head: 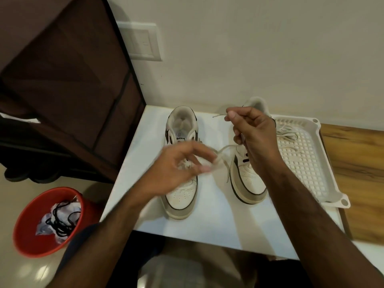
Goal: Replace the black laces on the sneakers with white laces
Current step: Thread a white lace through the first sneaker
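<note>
1. Two white sneakers sit side by side on the white desk: left sneaker, right sneaker.
2. Left hand is blurry above the left sneaker, fingers curled round a white lace.
3. Right hand pinches the same lace's other end above the right sneaker.
4. More white laces lie in the white tray, right of the shoes.
5. Black laces are in the red bucket on the floor.

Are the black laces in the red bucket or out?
In: black laces lie coiled inside the red bucket on the floor.
</note>
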A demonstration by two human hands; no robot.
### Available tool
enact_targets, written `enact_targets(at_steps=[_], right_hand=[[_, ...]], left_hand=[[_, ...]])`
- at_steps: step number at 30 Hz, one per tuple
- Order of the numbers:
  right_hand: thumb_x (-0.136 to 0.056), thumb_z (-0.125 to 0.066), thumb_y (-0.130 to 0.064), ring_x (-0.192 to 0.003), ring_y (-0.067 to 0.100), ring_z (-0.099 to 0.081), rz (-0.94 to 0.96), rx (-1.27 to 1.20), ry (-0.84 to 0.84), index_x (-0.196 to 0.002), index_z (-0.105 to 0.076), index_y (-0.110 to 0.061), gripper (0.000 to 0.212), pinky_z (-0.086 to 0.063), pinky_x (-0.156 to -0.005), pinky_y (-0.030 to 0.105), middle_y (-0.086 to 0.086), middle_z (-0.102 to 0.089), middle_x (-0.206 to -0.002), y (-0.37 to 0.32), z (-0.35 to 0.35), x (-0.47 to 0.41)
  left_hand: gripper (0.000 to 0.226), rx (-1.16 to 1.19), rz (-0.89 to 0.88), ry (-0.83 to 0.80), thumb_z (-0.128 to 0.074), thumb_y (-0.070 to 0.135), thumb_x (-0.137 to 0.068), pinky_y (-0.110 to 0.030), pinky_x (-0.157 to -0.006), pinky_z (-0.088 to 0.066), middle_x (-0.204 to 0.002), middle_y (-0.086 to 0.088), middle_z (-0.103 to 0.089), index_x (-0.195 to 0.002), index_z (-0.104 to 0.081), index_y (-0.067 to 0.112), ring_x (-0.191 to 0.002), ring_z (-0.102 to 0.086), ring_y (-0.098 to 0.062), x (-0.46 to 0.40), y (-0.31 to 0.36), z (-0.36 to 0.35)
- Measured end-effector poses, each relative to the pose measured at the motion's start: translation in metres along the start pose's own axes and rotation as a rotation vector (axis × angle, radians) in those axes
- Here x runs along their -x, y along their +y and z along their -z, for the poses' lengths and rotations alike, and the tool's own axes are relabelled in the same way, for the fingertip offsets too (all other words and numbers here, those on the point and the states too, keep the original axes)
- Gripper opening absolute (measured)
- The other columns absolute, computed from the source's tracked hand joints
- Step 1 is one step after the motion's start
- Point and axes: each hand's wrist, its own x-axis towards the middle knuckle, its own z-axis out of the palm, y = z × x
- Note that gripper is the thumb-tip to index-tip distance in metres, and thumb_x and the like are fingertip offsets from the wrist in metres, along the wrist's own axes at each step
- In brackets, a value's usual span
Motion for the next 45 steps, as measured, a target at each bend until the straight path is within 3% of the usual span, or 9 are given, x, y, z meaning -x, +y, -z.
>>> enact_targets(at_steps=[3, 7, 9, 13, 17, 23, 26, 37, 45], right_hand=[[-0.091, -0.073, -0.011, -0.063, 0.012, -0.056, 0.008, 0.033, -0.028, -0.099, -0.072, -0.008, 0.008, -0.046, -0.057, 0.025, 0.006, -0.074, -0.086, 0.004, -0.001, 0.001], [-0.092, -0.07, -0.004, -0.073, 0.013, -0.067, 0.015, 0.189, -0.212, -0.116, -0.071, -0.007, 0.024, -0.053, -0.066, 0.023, 0.011, -0.078, -0.09, 0.01, -0.008, 0.003], [-0.092, -0.07, -0.002, -0.073, 0.011, -0.068, 0.02, 0.289, -0.276, -0.11, -0.075, -0.008, 0.02, -0.054, -0.066, 0.023, 0.008, -0.078, -0.088, 0.015, -0.016, 0.004], [-0.085, -0.081, -0.015, -0.067, -0.003, -0.062, 0.031, 0.486, -0.308, -0.089, -0.079, -0.017, 0.005, -0.046, -0.065, 0.012, -0.006, -0.075, -0.078, 0.026, -0.035, 0.016], [-0.088, -0.078, -0.02, -0.076, -0.009, -0.06, 0.072, 0.634, -0.273, -0.087, -0.073, -0.017, 0.006, -0.043, -0.068, 0.006, -0.014, -0.068, -0.081, 0.033, -0.048, 0.025], [-0.095, -0.066, -0.011, -0.094, 0.005, -0.063, 0.237, 0.847, -0.311, -0.103, -0.074, -0.017, 0.012, -0.054, -0.085, 0.027, -0.004, -0.066, -0.1, 0.049, -0.067, 0.022], [-0.095, -0.067, -0.015, -0.096, 0.017, -0.063, 0.269, 0.935, -0.319, -0.104, -0.075, -0.015, 0.012, -0.054, -0.082, 0.038, 0.0, -0.065, -0.101, 0.054, -0.076, 0.022], [-0.093, -0.069, -0.027, -0.092, 0.015, -0.058, 0.296, 0.952, -0.108, -0.098, -0.074, -0.024, 0.008, -0.051, -0.075, 0.039, -0.008, -0.058, -0.097, 0.068, -0.092, 0.038], [-0.094, -0.069, -0.031, -0.095, 0.016, -0.057, 0.278, 0.993, -0.085, -0.101, -0.075, -0.025, 0.011, -0.045, -0.081, 0.039, -0.008, -0.057, -0.098, 0.071, -0.098, 0.041]], left_hand=[[0.021, -0.007, 0.02, -0.12, -0.067, 0.017, -0.095, -0.037, -0.09, -0.056, -0.115, -0.001, -0.074, -0.115, -0.073, 0.012, -0.105, -0.072, -0.023, 0.0, -0.004, -0.013], [0.014, -0.32, 0.109, 0.475, -0.065, 0.011, -0.097, -0.019, -0.074, -0.047, -0.1, 0.007, -0.068, -0.103, -0.067, 0.023, -0.086, -0.065, -0.009, -0.004, -0.03, 0.019], [0.015, -0.353, 0.301, 0.607, -0.07, 0.025, -0.095, -0.013, -0.065, -0.042, -0.09, 0.008, -0.061, -0.104, -0.059, 0.021, -0.072, -0.058, 0.002, -0.005, -0.043, 0.033], [0.039, -0.412, 0.562, 0.491, -0.078, 0.05, -0.083, -0.029, -0.066, -0.047, -0.084, 0.005, -0.063, -0.094, -0.055, 0.021, -0.075, -0.061, -0.007, -0.009, -0.061, 0.029], [0.034, -0.47, 0.581, 0.489, -0.081, 0.042, -0.081, -0.033, -0.069, -0.051, -0.082, 0.004, -0.065, -0.09, -0.057, 0.021, -0.078, -0.065, -0.014, -0.014, -0.062, 0.026], [0.025, -0.252, 0.62, 0.453, -0.083, 0.025, -0.084, -0.043, -0.078, -0.058, -0.083, -0.005, -0.074, -0.091, -0.062, 0.016, -0.076, -0.075, -0.024, -0.004, -0.068, 0.049], [0.022, -0.211, 0.627, 0.438, -0.08, 0.017, -0.087, -0.039, -0.074, -0.058, -0.083, -0.01, -0.075, -0.094, -0.06, 0.009, -0.07, -0.076, -0.022, -0.003, -0.066, 0.05], [0.018, -0.115, 0.605, 0.441, -0.075, 0.01, -0.091, -0.023, -0.061, -0.052, -0.08, -0.012, -0.07, -0.09, -0.057, 0.011, -0.069, -0.077, -0.024, 0.0, -0.064, 0.05], [0.018, -0.112, 0.597, 0.438, -0.076, 0.012, -0.09, -0.031, -0.069, -0.053, -0.078, -0.009, -0.072, -0.092, -0.058, 0.01, -0.071, -0.077, -0.025, 0.0, -0.066, 0.05]])
